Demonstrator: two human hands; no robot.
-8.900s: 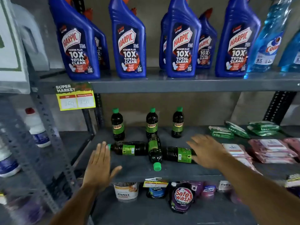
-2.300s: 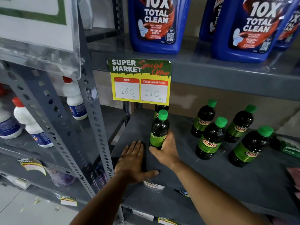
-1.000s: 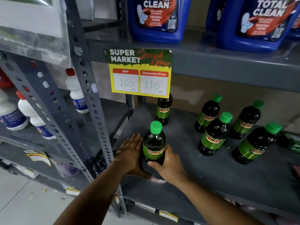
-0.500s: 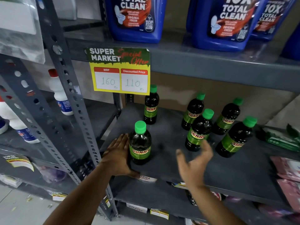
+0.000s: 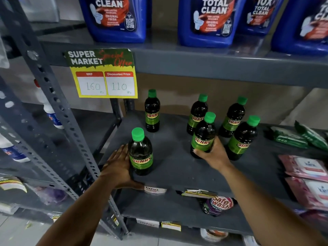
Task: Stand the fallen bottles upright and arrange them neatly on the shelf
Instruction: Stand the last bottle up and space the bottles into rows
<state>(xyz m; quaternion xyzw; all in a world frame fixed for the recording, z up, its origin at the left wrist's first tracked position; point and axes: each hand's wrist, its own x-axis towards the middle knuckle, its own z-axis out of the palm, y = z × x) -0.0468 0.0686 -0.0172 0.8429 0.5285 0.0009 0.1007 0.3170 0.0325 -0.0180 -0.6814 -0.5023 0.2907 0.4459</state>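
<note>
Six bottles stand upright on the shelf; right hand grips one low, left hand rests open beside another—probably rigid, top-heavy, slick.

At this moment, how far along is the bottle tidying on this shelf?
Standing up looks done: all six green-capped bottles are upright, none lying down. In hand: the right hand grips the middle front bottle, while the left hand rests flat against the front left bottle. Left: neatening, since the right four crowd together while the back left bottle stands apart.
</note>
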